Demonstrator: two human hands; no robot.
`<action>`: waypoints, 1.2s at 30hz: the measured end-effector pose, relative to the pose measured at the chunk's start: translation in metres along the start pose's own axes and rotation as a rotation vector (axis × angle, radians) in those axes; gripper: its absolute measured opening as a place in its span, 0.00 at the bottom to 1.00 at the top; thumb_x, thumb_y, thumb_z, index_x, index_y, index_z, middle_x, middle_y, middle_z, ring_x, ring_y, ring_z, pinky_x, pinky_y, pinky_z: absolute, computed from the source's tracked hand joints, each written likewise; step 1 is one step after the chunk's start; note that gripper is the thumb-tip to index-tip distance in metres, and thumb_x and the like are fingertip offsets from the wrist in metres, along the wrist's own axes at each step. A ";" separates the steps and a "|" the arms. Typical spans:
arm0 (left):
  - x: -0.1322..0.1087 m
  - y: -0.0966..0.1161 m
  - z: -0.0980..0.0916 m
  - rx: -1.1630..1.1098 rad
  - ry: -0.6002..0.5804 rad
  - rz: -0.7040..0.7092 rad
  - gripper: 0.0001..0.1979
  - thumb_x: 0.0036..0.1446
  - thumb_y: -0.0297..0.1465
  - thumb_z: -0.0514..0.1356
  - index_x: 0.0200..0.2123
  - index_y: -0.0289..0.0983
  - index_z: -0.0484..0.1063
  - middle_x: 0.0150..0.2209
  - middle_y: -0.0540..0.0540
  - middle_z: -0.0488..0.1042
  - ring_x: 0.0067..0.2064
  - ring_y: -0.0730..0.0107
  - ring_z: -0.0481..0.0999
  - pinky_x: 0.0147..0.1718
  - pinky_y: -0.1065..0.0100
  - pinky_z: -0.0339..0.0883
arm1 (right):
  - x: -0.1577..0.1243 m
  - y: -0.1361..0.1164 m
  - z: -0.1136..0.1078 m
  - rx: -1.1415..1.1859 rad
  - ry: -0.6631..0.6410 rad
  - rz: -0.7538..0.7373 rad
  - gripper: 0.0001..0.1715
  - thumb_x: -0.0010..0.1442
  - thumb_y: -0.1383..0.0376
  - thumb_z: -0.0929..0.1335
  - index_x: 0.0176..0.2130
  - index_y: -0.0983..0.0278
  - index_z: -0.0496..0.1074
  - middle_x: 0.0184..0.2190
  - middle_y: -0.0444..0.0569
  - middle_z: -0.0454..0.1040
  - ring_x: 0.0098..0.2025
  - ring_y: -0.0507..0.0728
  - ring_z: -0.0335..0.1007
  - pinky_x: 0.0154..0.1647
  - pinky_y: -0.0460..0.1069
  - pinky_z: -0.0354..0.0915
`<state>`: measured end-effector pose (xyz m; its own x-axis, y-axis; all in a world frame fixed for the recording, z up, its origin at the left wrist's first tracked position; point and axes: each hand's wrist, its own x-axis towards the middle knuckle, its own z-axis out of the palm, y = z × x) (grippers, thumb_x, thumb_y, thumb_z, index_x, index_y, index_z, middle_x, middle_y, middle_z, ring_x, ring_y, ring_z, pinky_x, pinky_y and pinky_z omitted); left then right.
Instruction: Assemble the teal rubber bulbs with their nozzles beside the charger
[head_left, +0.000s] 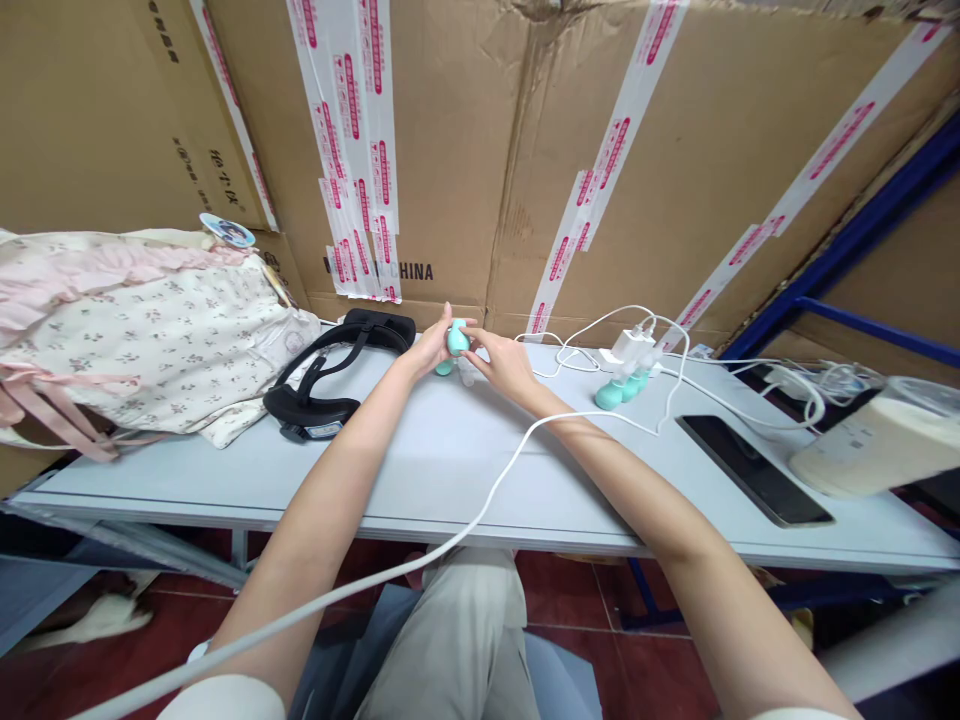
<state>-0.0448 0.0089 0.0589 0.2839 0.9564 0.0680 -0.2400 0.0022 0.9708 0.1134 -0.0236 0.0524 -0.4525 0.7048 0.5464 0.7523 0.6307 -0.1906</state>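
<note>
Teal bottle is sitting between the person's two hands, near the far edge of the table. Nearest, grey trousers are showing under the table's front edge, and a white cord is running across the left forearm, over the table and past the right forearm. On the right, a dark phone is lying flat, with a pale tub leaning just beside it. On the left, a black headset is resting next to a flowered bag.

Farther in, the left hand is holding the bottle from its left, fingers curving close around it; the right hand is gripping it from the right in a narrow pinch. Another teal piece is showing just below, partly hidden. Right of the hands, more teal bottles are standing together near a white adapter. Behind everything, taped cardboard is rising, and a blue frame is slanting up at the right.
</note>
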 end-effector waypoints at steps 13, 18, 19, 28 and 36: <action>0.014 -0.011 -0.043 -0.029 0.302 0.136 0.27 0.61 0.50 0.46 0.37 0.33 0.70 0.37 0.38 0.78 0.37 0.70 0.78 0.42 0.68 0.70 | -0.019 -0.034 0.012 -0.024 -0.333 -0.034 0.21 0.63 0.57 0.64 0.52 0.62 0.70 0.38 0.50 0.78 0.41 0.58 0.74 0.39 0.48 0.58; 0.014 -0.016 -0.042 0.025 0.278 0.090 0.23 0.61 0.48 0.48 0.40 0.33 0.69 0.34 0.40 0.78 0.33 0.72 0.77 0.37 0.71 0.68 | -0.017 -0.033 0.014 -0.044 -0.313 -0.023 0.21 0.63 0.56 0.63 0.53 0.61 0.69 0.39 0.49 0.78 0.42 0.58 0.73 0.38 0.48 0.58; 0.015 -0.017 -0.042 0.032 0.274 0.090 0.23 0.61 0.48 0.49 0.40 0.34 0.69 0.34 0.40 0.78 0.32 0.72 0.77 0.36 0.72 0.68 | -0.017 -0.033 0.014 -0.045 -0.315 -0.020 0.21 0.63 0.56 0.63 0.53 0.61 0.69 0.39 0.49 0.78 0.42 0.58 0.73 0.38 0.48 0.58; 0.015 -0.019 -0.042 0.059 0.250 0.089 0.25 0.60 0.51 0.47 0.41 0.35 0.67 0.33 0.42 0.77 0.31 0.73 0.76 0.34 0.72 0.67 | -0.020 -0.031 0.017 -0.103 -0.306 -0.042 0.23 0.64 0.53 0.61 0.55 0.58 0.67 0.40 0.49 0.78 0.41 0.59 0.74 0.36 0.48 0.57; 0.014 -0.024 -0.033 0.601 0.341 0.453 0.22 0.61 0.48 0.49 0.50 0.38 0.62 0.44 0.41 0.72 0.45 0.66 0.72 0.46 0.65 0.64 | -0.009 0.002 -0.003 0.284 0.053 0.264 0.35 0.66 0.45 0.49 0.45 0.60 0.73 0.25 0.46 0.73 0.31 0.54 0.69 0.34 0.46 0.57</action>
<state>-0.0659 0.0315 0.0285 -0.0417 0.8632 0.5030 0.3012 -0.4692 0.8301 0.1206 -0.0297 0.0496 -0.2301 0.8415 0.4888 0.6736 0.5002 -0.5441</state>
